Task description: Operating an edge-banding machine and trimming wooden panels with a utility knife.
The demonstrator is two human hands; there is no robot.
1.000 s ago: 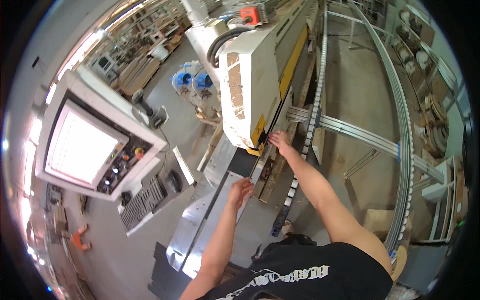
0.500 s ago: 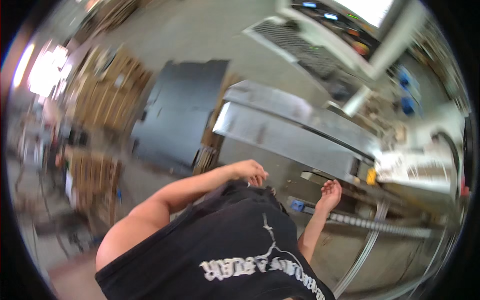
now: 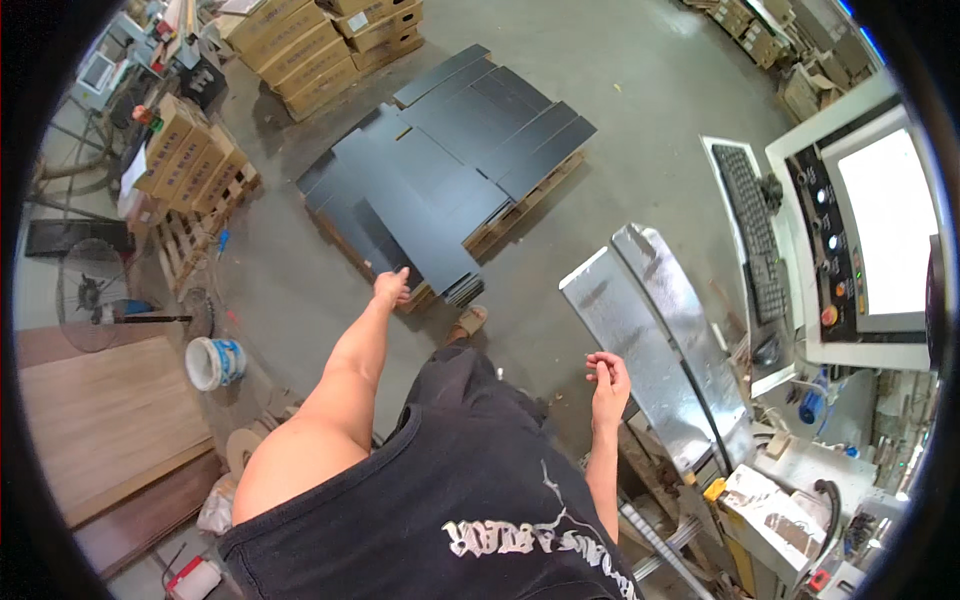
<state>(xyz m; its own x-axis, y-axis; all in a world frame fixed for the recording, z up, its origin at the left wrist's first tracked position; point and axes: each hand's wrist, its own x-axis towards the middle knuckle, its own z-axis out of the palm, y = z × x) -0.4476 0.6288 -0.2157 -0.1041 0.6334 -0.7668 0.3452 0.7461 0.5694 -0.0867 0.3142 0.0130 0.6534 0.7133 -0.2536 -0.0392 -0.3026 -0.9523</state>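
Observation:
My left hand (image 3: 392, 287) is stretched forward by the near edge of a stack of dark grey flat panels (image 3: 420, 150). Its fingers are partly extended and hold nothing that I can see; whether they touch the panels cannot be told. Long and flat, the panels lie in overlapping rows on a wooden pallet (image 3: 528, 208). My right hand (image 3: 608, 378) hangs loosely with bent, parted fingers, nothing visible in it. It is nearest to a long shiny metal cover (image 3: 625, 345) of a machine, apparently apart from it.
Stacked cardboard boxes (image 3: 300, 50) stand at the far left, more boxes (image 3: 190, 160) on a pallet nearer. A fan (image 3: 88, 290) and white bucket (image 3: 208, 364) are at left. On the right are a control console (image 3: 850, 250), a keyboard (image 3: 748, 225) and machine parts (image 3: 790, 510).
My view has turned left, bringing the panel stack to the centre and the console lower at right. My left arm has stretched out from near my body toward the panels.

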